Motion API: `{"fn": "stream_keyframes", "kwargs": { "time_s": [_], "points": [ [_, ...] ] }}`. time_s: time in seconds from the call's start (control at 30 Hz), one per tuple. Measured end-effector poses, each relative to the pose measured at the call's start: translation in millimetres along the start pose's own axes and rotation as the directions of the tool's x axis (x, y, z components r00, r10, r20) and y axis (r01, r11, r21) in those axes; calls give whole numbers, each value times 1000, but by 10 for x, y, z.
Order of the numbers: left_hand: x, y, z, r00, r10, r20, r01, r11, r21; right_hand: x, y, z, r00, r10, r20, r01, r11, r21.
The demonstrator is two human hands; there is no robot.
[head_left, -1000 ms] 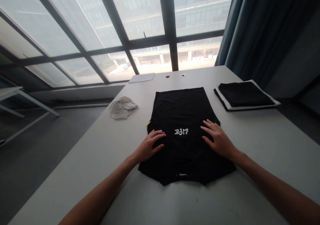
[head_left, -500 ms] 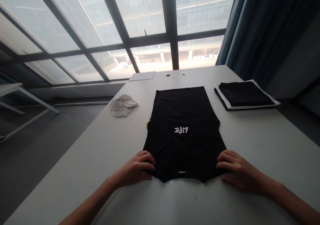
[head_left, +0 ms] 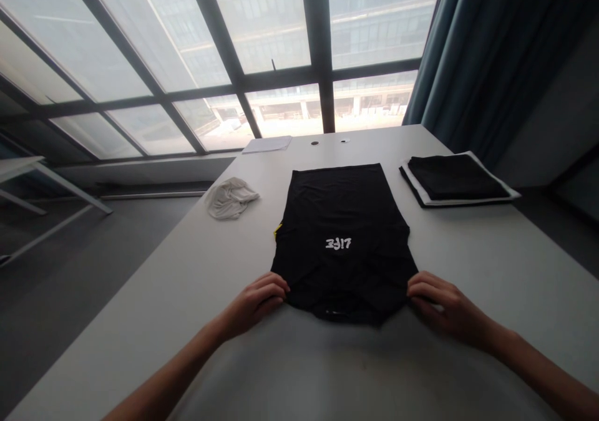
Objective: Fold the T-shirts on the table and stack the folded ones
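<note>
Where the left hand (head_left: 255, 299) curls shut on the near-left corner of the black shirt (head_left: 344, 215), the cloth lies flat on the table (head_left: 491, 246), long axis running straight away toward the window (its print reads reversed). The right hand (head_left: 444, 305) pinches the near-right corner, so the 2 hands sit equally near.
</note>
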State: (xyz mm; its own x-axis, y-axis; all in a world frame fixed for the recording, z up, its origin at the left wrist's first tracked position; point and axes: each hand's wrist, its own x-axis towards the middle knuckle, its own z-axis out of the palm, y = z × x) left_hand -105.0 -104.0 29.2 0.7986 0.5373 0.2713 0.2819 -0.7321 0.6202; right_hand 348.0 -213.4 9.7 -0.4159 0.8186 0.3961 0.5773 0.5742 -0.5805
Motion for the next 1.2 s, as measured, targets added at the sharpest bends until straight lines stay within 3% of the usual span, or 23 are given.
{"fn": "stream_keyframes", "kwargs": {
  "time_s": [0.23,0.37,0.5,0.6,0.67,0.8,0.9,1.03,1.2],
  "points": [
    [508,-81,-401,968,-175,-182,196,976,100,521,109,-220,971,164,-172,-172,985,-34],
    [869,-416,-509,913,-316,-258,364,917,162,920,379,-258,935,295,-196,-315,945,-84],
    [1087,-819,-401,887,-401,-229,433,895,110,1155,751,-135,903,390,-179,-418,894,-163],
    [1073,-986,-294,882,-419,-218,443,893,76,1173,942,-16,881,441,-172,-470,855,-217],
    [994,-1014,-262,867,-411,-281,451,887,94,1133,992,24,877,438,-194,-477,840,-258],
    [810,-968,-269,800,-452,-395,556,806,204,1035,973,10,855,446,-265,-516,786,-342],
    [733,-943,-263,791,-519,-322,602,755,261,995,957,0,821,496,-281,-570,735,-367],
    [707,-960,-250,788,-555,-266,615,732,295,949,992,13,814,514,-271,-581,726,-368],
    [703,-947,-302,792,-571,-216,611,745,268,885,985,-42,855,474,-209,-518,773,-365]
  ]
}}
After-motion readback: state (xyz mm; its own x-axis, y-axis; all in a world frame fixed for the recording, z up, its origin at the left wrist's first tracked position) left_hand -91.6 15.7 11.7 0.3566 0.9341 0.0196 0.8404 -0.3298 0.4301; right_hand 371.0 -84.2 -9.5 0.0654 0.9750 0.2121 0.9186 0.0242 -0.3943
